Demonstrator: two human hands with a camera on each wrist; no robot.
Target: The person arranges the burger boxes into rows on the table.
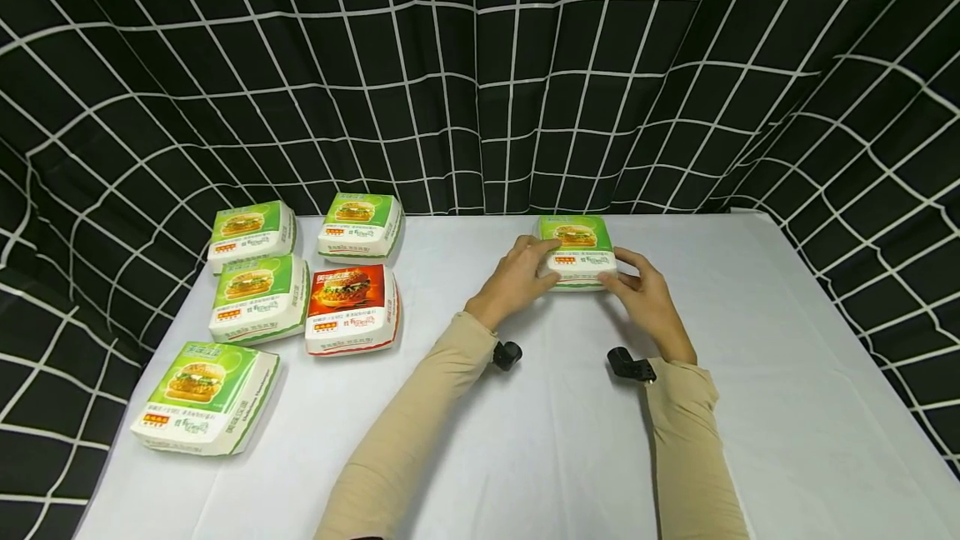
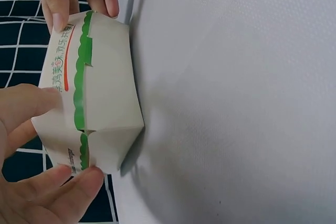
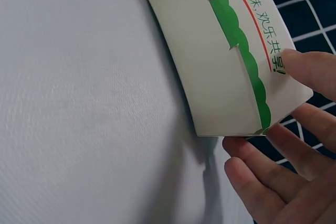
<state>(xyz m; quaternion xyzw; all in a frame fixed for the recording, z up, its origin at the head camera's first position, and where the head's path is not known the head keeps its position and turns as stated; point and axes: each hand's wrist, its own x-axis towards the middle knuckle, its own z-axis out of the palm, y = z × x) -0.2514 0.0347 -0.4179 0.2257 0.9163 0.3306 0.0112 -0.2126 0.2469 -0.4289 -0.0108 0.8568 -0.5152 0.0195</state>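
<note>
On the near left of the worktop (image 1: pixel 555 457), a green-topped carton (image 1: pixel 198 407) is set apart. Farther out, a red-topped carton (image 1: pixel 352 311) is seen. Beyond, near the far edge, the burger box (image 1: pixel 577 240) is gripped at its left by the left hand (image 1: pixel 517 276) and at its right by the right hand (image 1: pixel 647 298), both thumbs laid on its near wall. Light, thin, easily dented card is presumed; the sides are best held gently, close to the corners. Behind, gridded cloth (image 1: pixel 510 107) is hung.
</note>
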